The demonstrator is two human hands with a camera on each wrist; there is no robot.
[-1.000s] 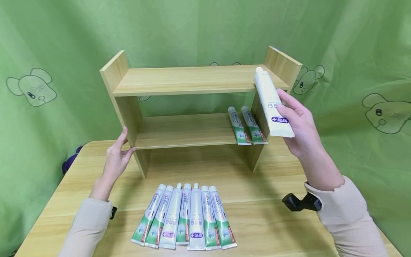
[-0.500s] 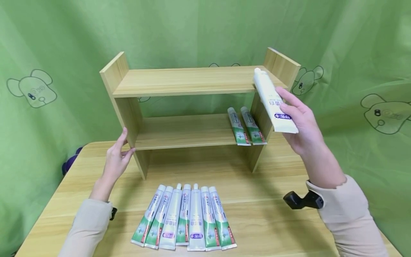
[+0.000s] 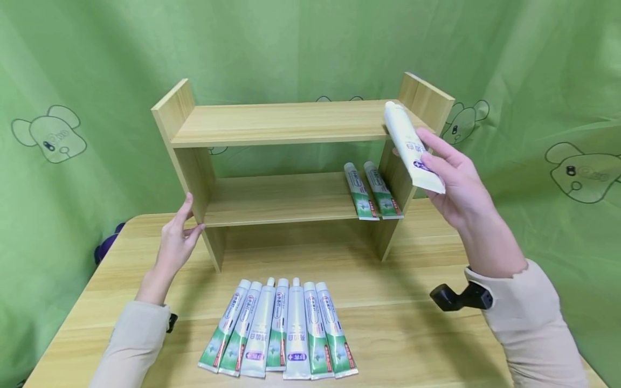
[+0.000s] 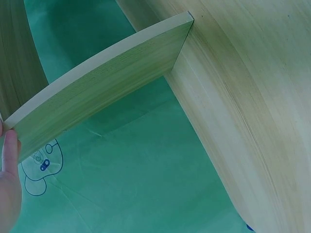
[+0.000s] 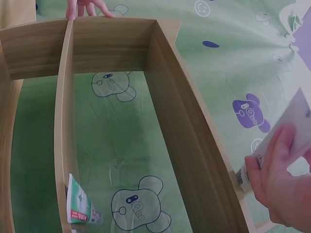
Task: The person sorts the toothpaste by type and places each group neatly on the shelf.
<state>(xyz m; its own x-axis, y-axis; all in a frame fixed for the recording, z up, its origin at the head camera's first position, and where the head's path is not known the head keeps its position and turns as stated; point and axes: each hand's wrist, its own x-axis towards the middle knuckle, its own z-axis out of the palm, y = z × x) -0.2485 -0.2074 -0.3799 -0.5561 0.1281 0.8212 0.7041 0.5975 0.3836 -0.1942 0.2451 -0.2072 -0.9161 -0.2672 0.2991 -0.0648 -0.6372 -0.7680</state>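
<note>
My right hand [image 3: 456, 186] grips a white toothpaste tube [image 3: 404, 137] with a purple logo near its flat end. The tube's cap end points toward the top board, above its right end; whether it touches the board I cannot tell. At the left of the wooden shelf [image 3: 291, 121], my left hand [image 3: 178, 237] holds the side panel, thumb at the middle board's front corner and fingers along the outer face. Two green-and-white toothpaste tubes [image 3: 360, 191] lie side by side at the right end of the middle board. In the right wrist view, the held tube [image 5: 297, 128] is seen beside the shelf.
A fanned row of several toothpaste tubes [image 3: 278, 328], green-and-white and plain white, lies on the wooden table [image 3: 388, 323] before the shelf. A green curtain [image 3: 291, 48] hangs behind. Something purple [image 3: 108, 243] sits past the table's left edge.
My right hand has risen slightly, and the tube's flat end has come up with it as the tube tips flatter. The left hand stays on the shelf.
</note>
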